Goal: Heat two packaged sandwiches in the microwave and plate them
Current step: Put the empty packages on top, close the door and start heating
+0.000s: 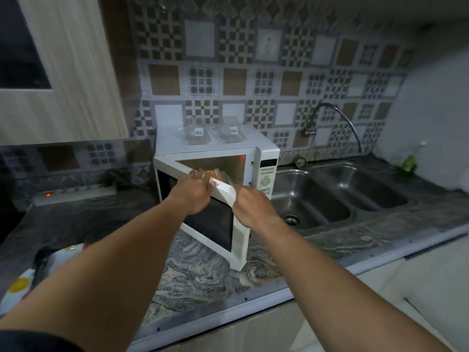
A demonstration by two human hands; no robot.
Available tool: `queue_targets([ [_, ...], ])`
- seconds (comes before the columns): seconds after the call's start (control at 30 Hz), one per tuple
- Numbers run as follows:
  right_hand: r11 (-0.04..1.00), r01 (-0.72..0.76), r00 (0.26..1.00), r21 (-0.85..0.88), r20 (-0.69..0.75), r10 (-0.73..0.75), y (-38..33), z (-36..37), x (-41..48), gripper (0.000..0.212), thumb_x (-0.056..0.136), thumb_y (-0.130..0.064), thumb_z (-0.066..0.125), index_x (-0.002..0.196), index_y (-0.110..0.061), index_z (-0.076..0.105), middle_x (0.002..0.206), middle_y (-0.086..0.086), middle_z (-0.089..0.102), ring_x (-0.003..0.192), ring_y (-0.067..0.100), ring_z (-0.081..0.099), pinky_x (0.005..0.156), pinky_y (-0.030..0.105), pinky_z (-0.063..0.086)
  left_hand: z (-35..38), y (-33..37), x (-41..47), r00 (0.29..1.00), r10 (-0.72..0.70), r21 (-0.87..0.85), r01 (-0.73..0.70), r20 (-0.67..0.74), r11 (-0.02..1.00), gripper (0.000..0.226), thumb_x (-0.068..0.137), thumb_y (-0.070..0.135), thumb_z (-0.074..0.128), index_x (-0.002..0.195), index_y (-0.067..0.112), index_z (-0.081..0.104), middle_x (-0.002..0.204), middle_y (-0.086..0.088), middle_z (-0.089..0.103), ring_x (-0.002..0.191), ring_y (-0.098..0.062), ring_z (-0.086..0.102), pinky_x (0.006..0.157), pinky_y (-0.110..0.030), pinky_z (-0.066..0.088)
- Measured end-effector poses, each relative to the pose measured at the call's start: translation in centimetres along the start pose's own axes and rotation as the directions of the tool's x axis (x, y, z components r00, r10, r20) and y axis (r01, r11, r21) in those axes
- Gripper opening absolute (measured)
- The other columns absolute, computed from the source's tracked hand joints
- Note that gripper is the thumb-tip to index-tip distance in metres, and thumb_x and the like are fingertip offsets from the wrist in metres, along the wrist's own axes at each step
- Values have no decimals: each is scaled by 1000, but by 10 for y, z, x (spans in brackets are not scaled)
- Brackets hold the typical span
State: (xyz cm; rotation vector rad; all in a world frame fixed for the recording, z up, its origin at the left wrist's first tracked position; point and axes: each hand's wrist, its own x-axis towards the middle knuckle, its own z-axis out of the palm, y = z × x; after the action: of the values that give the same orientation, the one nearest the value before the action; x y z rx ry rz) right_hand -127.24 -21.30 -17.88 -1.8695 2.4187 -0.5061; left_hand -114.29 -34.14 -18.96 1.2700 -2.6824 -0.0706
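Observation:
A white microwave (266, 174) stands on the counter with its door (215, 224) swung partly out and the lit cavity showing. Sandwiches (215, 174) sit inside, partly hidden by the door's top edge. My left hand (194, 193) lies over the door's top edge, fingers hooked over it. My right hand (251, 207) grips the door's top right corner. Two clear plastic sandwich packages (197, 134) (232, 132) lie on top of the microwave; what they hold cannot be told.
A double steel sink (337, 196) with a flexible tap (330, 118) is right of the microwave. A power strip (76, 194) lies at the back left. A patterned plate (63, 257) sits at the left front. Marbled counter (198, 275) stretches before the door.

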Motion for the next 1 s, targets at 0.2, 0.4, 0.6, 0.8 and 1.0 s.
queue_targets([
  [0.2, 992, 58, 996, -116, 79, -49, 52, 2, 51, 55, 106, -42, 29, 152, -13, 29, 151, 17, 40, 140, 36, 33, 112, 55, 31, 23, 16, 36, 996, -10, 5, 11, -90, 1000, 57, 105, 37, 20, 156, 12, 14, 163, -11, 13, 151, -27, 5, 121, -52, 6],
  [0.4, 940, 166, 986, -298, 53, -158, 85, 11, 105, 69, 97, -7, 37, 158, -4, 6, 163, 20, 12, 153, 32, 3, 122, 51, 0, 48, 26, 79, 987, -51, 13, 54, -152, 998, 61, 104, 43, 18, 157, 17, 2, 165, -8, 0, 151, -24, -8, 122, -46, -4],
  [0.6, 877, 298, 948, -377, 6, -319, 112, 18, 160, 66, 98, -1, 32, 157, 0, 3, 163, 24, 9, 153, 35, 2, 124, 48, -1, 61, 38, 113, 966, -118, 72, 138, -229, 988, 64, 103, 46, 17, 157, 17, -4, 164, -8, -7, 150, -24, -16, 120, -44, -10],
  [0.8, 858, 374, 916, -352, -2, -400, 136, 29, 204, 66, 98, -6, 31, 157, -1, 2, 164, 23, 5, 153, 34, -4, 123, 51, -3, 74, 41, 142, 944, -177, 169, 229, -280, 959, 74, 92, 53, -4, 156, 16, -9, 163, -10, -13, 149, -27, -20, 120, -47, -13],
  [1.0, 869, 358, 924, -341, -4, -382, 144, 31, 234, 58, 109, -21, 21, 157, -5, -6, 166, 18, -4, 153, 31, -8, 121, 53, -10, 65, 42, 170, 938, -253, 179, 298, -238, 938, 60, 104, 43, 7, 154, 18, -16, 162, -7, -17, 148, -24, -22, 119, -48, -14],
])
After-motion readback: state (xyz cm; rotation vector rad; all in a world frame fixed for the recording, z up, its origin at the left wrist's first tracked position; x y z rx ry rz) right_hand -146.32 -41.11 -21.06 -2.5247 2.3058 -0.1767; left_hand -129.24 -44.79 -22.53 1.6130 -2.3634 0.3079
